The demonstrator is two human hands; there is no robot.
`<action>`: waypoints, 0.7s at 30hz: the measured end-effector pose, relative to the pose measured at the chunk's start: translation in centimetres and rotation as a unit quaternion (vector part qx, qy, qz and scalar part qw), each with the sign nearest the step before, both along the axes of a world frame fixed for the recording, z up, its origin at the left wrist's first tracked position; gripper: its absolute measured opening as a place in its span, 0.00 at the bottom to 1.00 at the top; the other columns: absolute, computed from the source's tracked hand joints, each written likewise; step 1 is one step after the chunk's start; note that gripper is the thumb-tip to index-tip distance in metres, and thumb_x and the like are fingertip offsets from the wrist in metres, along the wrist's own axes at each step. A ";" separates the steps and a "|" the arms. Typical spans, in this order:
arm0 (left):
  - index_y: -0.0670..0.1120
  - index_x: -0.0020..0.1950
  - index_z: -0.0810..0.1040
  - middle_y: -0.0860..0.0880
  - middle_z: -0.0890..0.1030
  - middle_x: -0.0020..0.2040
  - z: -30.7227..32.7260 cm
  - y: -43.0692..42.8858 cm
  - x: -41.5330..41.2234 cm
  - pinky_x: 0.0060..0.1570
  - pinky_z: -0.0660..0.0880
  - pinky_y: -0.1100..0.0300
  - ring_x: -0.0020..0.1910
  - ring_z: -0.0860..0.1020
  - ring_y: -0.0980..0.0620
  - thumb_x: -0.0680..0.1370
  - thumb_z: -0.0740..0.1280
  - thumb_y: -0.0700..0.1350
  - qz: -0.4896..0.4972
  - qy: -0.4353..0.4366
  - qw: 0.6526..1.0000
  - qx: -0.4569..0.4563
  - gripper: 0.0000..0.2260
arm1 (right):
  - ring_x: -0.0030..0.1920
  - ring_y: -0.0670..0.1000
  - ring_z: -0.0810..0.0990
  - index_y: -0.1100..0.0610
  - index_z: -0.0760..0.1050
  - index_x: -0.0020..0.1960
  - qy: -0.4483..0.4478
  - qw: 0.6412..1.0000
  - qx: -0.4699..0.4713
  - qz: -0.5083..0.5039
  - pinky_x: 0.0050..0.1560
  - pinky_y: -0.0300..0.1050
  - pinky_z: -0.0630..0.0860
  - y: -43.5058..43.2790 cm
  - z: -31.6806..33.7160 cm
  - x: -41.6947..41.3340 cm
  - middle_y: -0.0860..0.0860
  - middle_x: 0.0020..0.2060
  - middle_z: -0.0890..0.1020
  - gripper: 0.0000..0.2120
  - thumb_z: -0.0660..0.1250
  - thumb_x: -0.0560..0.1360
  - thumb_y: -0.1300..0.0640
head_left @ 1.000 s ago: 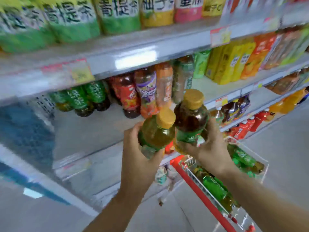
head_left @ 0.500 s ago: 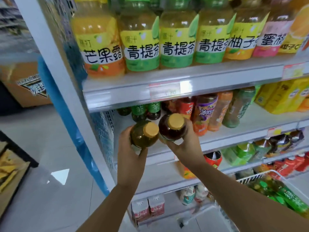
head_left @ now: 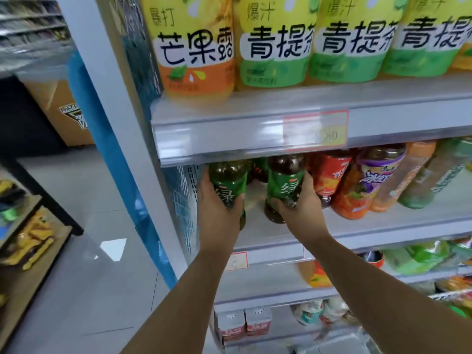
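My left hand grips a green-labelled tea bottle from below, at the left end of the middle shelf. Beside it, my right hand grips a second green-labelled tea bottle with darker liquid. Both bottles stand upright with their caps hidden under the edge of the shelf above. The right one's base sits on or just above the shelf board; the left one's base is hidden by my hand.
Red, purple and orange drink bottles crowd the shelf right of my right hand. Large yellow and green bottles fill the shelf above. More green tea bottles stand behind. A white upright post and a blue panel bound the left; grey floor beyond.
Both hands have pushed the two bottles forward and under the upper shelf, onto the middle shelf level. The yellow caps, visible before, are now hidden. The camera has moved closer.
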State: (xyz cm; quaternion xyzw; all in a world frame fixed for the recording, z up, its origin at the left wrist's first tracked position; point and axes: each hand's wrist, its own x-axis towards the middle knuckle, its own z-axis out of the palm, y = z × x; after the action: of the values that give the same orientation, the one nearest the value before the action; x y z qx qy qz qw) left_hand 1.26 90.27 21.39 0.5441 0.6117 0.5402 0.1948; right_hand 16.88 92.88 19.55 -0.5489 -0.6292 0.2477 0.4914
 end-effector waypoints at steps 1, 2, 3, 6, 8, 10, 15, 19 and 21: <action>0.49 0.74 0.59 0.50 0.70 0.67 -0.2 0.2 -0.2 0.60 0.66 0.62 0.65 0.69 0.54 0.72 0.72 0.40 0.003 -0.003 1.000 -0.002 0.34 | 0.56 0.48 0.74 0.57 0.60 0.70 -0.006 1.000 -0.001 -0.004 0.54 0.38 0.70 0.5 -0.3 0.0 0.51 0.57 0.76 0.35 0.74 0.68 0.62; 0.49 0.74 0.59 0.50 0.69 0.68 -0.4 0.4 -0.3 0.60 0.65 0.63 0.65 0.68 0.54 0.72 0.72 0.41 0.006 0.000 1.000 -0.002 0.35 | 0.57 0.47 0.73 0.57 0.59 0.71 -0.014 1.000 -0.001 -0.007 0.55 0.39 0.69 0.7 -0.6 0.0 0.51 0.58 0.75 0.36 0.73 0.68 0.62; 0.50 0.75 0.58 0.50 0.68 0.69 -0.5 0.5 -0.2 0.59 0.64 0.64 0.66 0.67 0.54 0.72 0.72 0.42 0.009 0.007 1.000 -0.001 0.35 | 0.57 0.47 0.73 0.56 0.58 0.72 -0.020 1.000 0.002 -0.009 0.56 0.39 0.69 1.0 -0.8 -0.1 0.51 0.59 0.75 0.37 0.73 0.68 0.63; 0.50 0.76 0.54 0.49 0.66 0.71 -0.9 1.1 0.0 0.58 0.63 0.63 0.68 0.66 0.52 0.73 0.72 0.44 0.022 0.014 1.000 0.006 0.37 | 0.60 0.48 0.72 0.54 0.56 0.73 -0.025 1.000 0.007 -0.015 0.58 0.40 0.69 1.4 -1.5 -0.1 0.50 0.60 0.74 0.39 0.71 0.69 0.64; 0.51 0.76 0.53 0.48 0.65 0.72 -1.2 1.2 0.3 0.60 0.63 0.65 0.69 0.66 0.52 0.73 0.72 0.44 0.030 0.009 0.999 0.016 0.38 | 0.61 0.47 0.72 0.53 0.55 0.74 -0.025 1.000 0.004 -0.012 0.58 0.39 0.68 1.7 -1.8 -0.1 0.48 0.60 0.74 0.39 0.71 0.69 0.64; 0.51 0.77 0.51 0.48 0.61 0.73 -1.9 -0.1 0.7 0.60 0.59 0.75 0.69 0.63 0.55 0.74 0.70 0.41 0.024 0.004 0.999 0.032 0.38 | 0.65 0.47 0.69 0.53 0.54 0.75 -0.009 1.000 -0.008 -0.006 0.63 0.41 0.67 1.4 -2.3 0.0 0.50 0.66 0.71 0.40 0.70 0.69 0.65; 0.54 0.71 0.64 0.42 0.57 0.74 -5.9 -5.7 0.9 0.65 0.67 0.52 0.71 0.63 0.47 0.76 0.64 0.51 0.008 0.248 0.968 0.048 0.24 | 0.65 0.58 0.70 0.54 0.63 0.70 -0.195 0.977 0.077 -0.032 0.55 0.47 0.73 -2.8 -4.3 1.2 0.56 0.69 0.66 0.28 0.68 0.72 0.60; 0.59 0.74 0.60 0.41 0.48 0.77 -5.4 -4.0 1.2 0.71 0.53 0.41 0.74 0.58 0.40 0.78 0.58 0.60 -0.005 0.346 0.927 -0.144 0.25 | 0.67 0.59 0.69 0.47 0.67 0.69 -0.343 0.938 0.049 0.009 0.55 0.54 0.75 -2.6 -4.4 1.4 0.58 0.74 0.58 0.20 0.61 0.77 0.50; 0.62 0.75 0.54 0.43 0.43 0.77 -5.3 -2.4 1.0 0.72 0.49 0.42 0.75 0.54 0.41 0.78 0.56 0.61 -0.009 0.351 0.916 -0.191 0.26 | 0.67 0.56 0.70 0.43 0.64 0.70 -0.367 0.930 0.018 0.017 0.57 0.51 0.73 -1.7 -3.8 1.2 0.56 0.75 0.54 0.20 0.57 0.78 0.46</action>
State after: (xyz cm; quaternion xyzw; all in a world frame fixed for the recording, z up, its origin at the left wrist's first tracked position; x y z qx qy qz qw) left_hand 2.25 87.82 16.11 0.6568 0.7274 0.1851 0.0729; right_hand 18.11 91.19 15.73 -0.5817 -0.7792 0.0257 0.2321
